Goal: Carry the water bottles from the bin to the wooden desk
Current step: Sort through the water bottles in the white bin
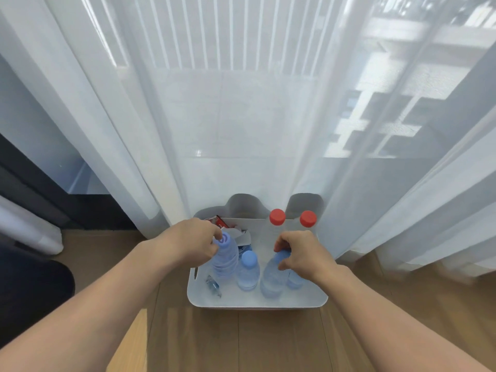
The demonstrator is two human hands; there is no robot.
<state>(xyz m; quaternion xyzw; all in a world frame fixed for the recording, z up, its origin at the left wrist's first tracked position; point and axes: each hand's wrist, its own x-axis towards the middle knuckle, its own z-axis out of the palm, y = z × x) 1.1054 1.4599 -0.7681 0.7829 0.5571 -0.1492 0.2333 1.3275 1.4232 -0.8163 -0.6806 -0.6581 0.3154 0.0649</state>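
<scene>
A white bin (257, 300) stands on the wooden floor against a sheer curtain. Several clear water bottles with blue caps stand inside it. My left hand (192, 244) pinches the neck of the leftmost ribbed bottle (225, 260), just under its cap. My right hand (302, 255) grips the top of another blue-capped bottle (272, 277); its cap is mostly hidden by my fingers. A third blue-capped bottle (248, 271) stands untouched between them. A fourth bottle (294, 281) shows partly under my right wrist. Two red-capped bottles (277, 217) stand at the bin's back right.
Small packets and a red wrapper (221, 222) lie at the bin's back left, and a small crumpled wrapper (213, 285) lies on its bottom. A white curtain (241, 116) hangs right behind the bin. A dark object (35, 288) sits at the left on the floor.
</scene>
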